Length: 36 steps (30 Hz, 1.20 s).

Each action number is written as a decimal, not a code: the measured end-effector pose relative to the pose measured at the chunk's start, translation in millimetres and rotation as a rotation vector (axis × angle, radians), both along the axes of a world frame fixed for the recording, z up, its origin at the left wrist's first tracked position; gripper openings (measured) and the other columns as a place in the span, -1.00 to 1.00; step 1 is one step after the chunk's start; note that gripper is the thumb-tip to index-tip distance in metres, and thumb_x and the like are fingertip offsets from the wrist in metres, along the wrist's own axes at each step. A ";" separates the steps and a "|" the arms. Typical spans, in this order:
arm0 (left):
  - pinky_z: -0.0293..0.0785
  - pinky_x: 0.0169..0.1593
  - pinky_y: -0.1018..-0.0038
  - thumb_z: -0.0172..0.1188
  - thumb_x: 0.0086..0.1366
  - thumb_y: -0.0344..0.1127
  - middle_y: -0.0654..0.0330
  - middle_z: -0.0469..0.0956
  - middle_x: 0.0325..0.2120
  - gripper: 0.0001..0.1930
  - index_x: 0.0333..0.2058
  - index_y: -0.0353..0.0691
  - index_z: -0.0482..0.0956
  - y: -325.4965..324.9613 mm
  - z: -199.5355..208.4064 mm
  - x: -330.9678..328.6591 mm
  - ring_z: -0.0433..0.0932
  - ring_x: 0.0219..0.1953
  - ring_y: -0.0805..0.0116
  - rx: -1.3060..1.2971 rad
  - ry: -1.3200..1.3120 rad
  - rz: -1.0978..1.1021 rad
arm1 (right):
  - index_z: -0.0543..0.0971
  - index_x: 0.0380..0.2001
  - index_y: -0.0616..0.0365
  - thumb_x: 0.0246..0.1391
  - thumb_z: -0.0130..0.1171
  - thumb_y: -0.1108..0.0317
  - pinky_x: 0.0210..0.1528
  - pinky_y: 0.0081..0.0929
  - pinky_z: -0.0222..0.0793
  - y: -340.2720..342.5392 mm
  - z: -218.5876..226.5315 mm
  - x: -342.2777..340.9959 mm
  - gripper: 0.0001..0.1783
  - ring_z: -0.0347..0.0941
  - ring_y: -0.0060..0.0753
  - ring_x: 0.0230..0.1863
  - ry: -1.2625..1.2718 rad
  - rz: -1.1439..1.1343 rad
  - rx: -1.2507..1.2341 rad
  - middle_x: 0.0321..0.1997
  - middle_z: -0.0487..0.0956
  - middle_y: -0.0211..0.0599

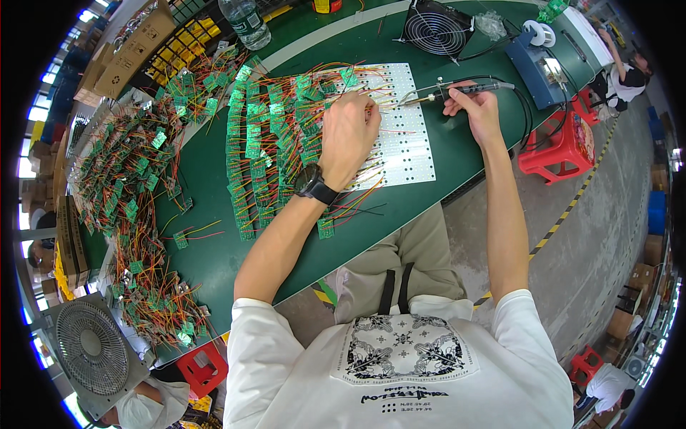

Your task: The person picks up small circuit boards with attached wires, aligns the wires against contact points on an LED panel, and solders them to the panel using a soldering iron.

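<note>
My right hand grips a soldering iron by its dark handle, the tip directed left over a white perforated board. A black cable trails from the handle. My left hand, with a black watch on its wrist, is curled closed over the board's left part. What its fingers pinch, if anything, is hidden. Around it lie rows of small green circuit boards with red, yellow and black wires, many wires reaching onto the white board. One wired circuit board lies just below my left wrist.
A large heap of wired circuit boards covers the table's left side. At the back stand a water bottle and a black fan. A blue soldering unit with a solder spool sits at right. A red stool stands beyond the table edge.
</note>
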<state>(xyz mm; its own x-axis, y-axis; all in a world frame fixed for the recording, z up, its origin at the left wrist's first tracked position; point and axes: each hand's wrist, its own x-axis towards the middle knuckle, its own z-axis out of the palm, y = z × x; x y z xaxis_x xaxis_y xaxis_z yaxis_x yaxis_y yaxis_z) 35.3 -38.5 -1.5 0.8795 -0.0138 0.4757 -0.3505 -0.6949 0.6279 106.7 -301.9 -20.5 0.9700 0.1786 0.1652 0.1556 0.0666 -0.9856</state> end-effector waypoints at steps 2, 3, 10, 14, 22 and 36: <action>0.41 -0.39 0.29 0.22 0.12 -0.43 0.02 0.53 -0.56 -0.88 -0.46 -0.41 0.60 0.5 -0.9 0.3 0.50 -0.54 0.12 0.002 0.007 0.004 | 0.57 -0.25 0.41 0.09 0.26 0.42 -0.45 -0.55 0.43 0.5 0.5 0.1 -0.76 0.57 -0.34 -0.52 0.002 0.006 0.007 -0.47 0.61 -0.11; 0.42 -0.38 0.29 0.22 0.12 -0.43 0.02 0.54 -0.56 -0.88 -0.46 -0.41 0.60 0.7 -1.0 0.4 0.51 -0.53 0.12 0.003 -0.002 0.006 | 0.57 -0.25 0.41 0.09 0.26 0.42 -0.45 -0.55 0.43 0.2 1.0 0.1 -0.76 0.57 -0.34 -0.52 0.003 0.007 0.007 -0.47 0.61 -0.11; 0.46 -0.36 0.27 0.23 0.12 -0.42 0.01 0.55 -0.49 -0.88 -0.43 -0.39 0.61 2.0 1.0 1.5 0.53 -0.52 0.09 0.025 0.024 -0.005 | 0.55 -0.22 0.41 0.09 0.27 0.39 -0.44 -0.56 0.42 -2.2 -1.9 4.0 -0.73 0.56 -0.36 -0.51 0.040 -0.045 0.090 -0.46 0.60 -0.13; 0.48 -0.26 0.25 0.27 0.12 -0.36 0.03 0.55 -0.38 -0.85 -0.40 -0.34 0.62 -1.9 13.2 -5.7 0.55 -0.37 0.08 0.099 -0.026 -0.025 | 0.54 -0.18 0.39 0.12 0.25 0.39 -0.41 -0.56 0.42 -2.9 0.0 7.1 -0.72 0.56 -0.37 -0.49 0.114 -0.048 0.184 -0.44 0.61 -0.16; 0.43 -0.11 0.20 0.33 0.07 -0.32 0.05 0.54 -0.36 -0.83 -0.40 -0.27 0.59 7.3 16.1 -5.2 0.50 -0.20 0.04 0.260 -0.017 -0.426 | 0.54 -0.17 0.36 0.14 0.24 0.39 -0.39 -0.56 0.40 -3.5 -1.9 5.6 -0.74 0.55 -0.41 -0.47 0.115 -0.044 0.197 -0.42 0.62 -0.19; 0.39 -0.10 0.16 0.20 0.15 -0.44 0.03 0.52 -0.47 -0.90 -0.37 -0.33 0.53 0.2 4.5 -1.2 0.50 -0.27 0.01 0.348 -0.106 -0.271 | 0.55 -0.20 0.37 0.13 0.26 0.38 -0.43 -0.60 0.36 0.0 0.2 2.6 -0.74 0.53 -0.45 -0.49 0.062 -0.067 0.188 -0.45 0.60 -0.21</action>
<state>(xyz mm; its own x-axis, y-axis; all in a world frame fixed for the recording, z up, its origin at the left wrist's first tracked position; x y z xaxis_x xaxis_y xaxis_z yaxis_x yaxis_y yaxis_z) 34.1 -38.3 3.0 0.7688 -0.4120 0.4892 -0.5988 -0.7324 0.3242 109.3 -301.9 -20.3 0.9880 0.0848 0.1293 0.1054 0.2422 -0.9645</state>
